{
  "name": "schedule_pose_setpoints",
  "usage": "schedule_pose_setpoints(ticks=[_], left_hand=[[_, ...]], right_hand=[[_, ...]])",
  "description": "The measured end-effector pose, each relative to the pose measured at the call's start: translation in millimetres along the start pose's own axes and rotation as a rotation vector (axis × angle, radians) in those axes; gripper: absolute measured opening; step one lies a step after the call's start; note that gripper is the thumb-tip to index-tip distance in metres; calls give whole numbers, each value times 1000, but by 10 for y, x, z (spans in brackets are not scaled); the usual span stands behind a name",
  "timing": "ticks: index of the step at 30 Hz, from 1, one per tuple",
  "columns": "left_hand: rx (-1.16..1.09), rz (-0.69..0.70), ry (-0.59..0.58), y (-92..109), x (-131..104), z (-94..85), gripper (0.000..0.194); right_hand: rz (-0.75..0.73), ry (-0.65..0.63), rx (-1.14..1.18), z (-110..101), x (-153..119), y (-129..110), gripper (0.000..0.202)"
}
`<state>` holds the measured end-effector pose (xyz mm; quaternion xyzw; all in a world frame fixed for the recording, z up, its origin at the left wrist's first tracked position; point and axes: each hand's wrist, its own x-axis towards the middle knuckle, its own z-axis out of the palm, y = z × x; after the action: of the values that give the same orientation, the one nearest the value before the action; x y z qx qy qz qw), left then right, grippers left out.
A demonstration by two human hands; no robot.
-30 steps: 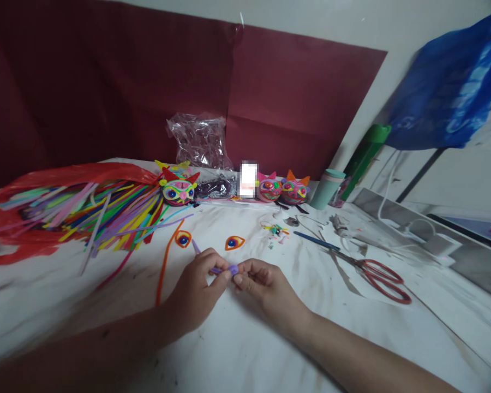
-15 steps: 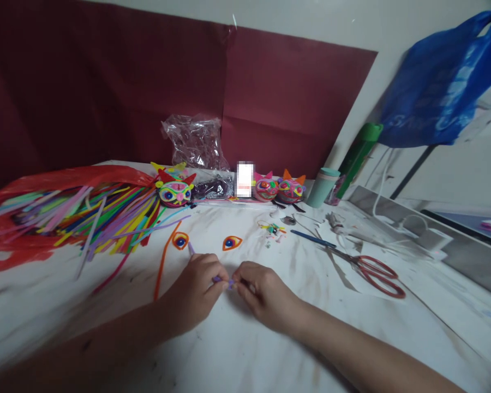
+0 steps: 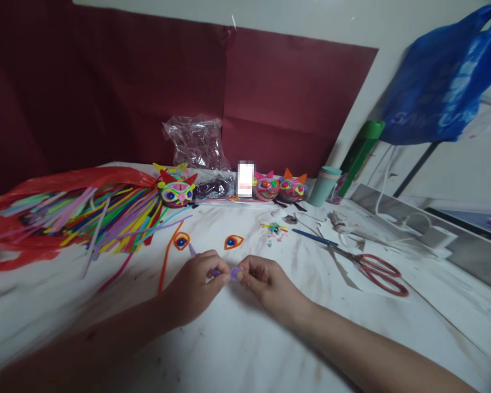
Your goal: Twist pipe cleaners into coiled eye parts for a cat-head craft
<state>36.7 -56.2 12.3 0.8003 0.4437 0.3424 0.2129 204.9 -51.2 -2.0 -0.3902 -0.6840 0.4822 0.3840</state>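
Note:
My left hand [image 3: 202, 281] pinches a purple pipe cleaner [image 3: 192, 250], whose free end sticks out behind the fingers. Between both hands its other end forms a small purple coil [image 3: 234, 273]. The fingertips of my right hand [image 3: 264, 278] are closed on that coil. Just beyond the hands lie two eye shapes in orange, red and blue, one at the left [image 3: 181, 241] and one at the right [image 3: 233, 242]. A long orange pipe cleaner [image 3: 164, 265] lies beside my left hand and passes partly behind it.
Many coloured pipe cleaners [image 3: 118, 215] lie on a red plastic bag [image 3: 73, 177] at the left. Decorated cat-like heads [image 3: 177, 191] stand at the back, near a green bottle [image 3: 324, 186]. Red-handled scissors [image 3: 382, 273] and a dark blue pen [image 3: 314, 237] lie at the right.
The purple piece between my fingertips now shows as a round coil, where before only a small bit was visible. Both hands have shifted slightly.

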Motion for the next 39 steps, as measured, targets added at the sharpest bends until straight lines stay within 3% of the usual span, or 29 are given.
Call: schedule_pose_setpoints(ticks=[9, 15, 22, 26, 31, 35, 39], left_hand=[[-20, 15, 18, -44, -32, 54, 13], [4, -17, 49, -18, -50, 64, 13], [4, -16, 2, -23, -26, 71, 11], [-16, 19, 15, -38, -28, 62, 11], [-91, -87, 117, -16, -33, 74, 12], [-88, -63, 159, -36, -53, 149, 11], [-39, -14, 115, -76, -58, 158, 12]], right_hand=[[-1, 12, 27, 25, -29, 2, 35], [-120, 5, -287, -18, -42, -49, 17], [-192, -68, -461, -74, -70, -84, 11], [-133, -81, -271, -53, -51, -52, 16], [-15, -29, 120, 39, -15, 24, 26], [-45, 72, 90, 82, -35, 42, 26], [-97, 83, -68, 39, -42, 12, 21]])
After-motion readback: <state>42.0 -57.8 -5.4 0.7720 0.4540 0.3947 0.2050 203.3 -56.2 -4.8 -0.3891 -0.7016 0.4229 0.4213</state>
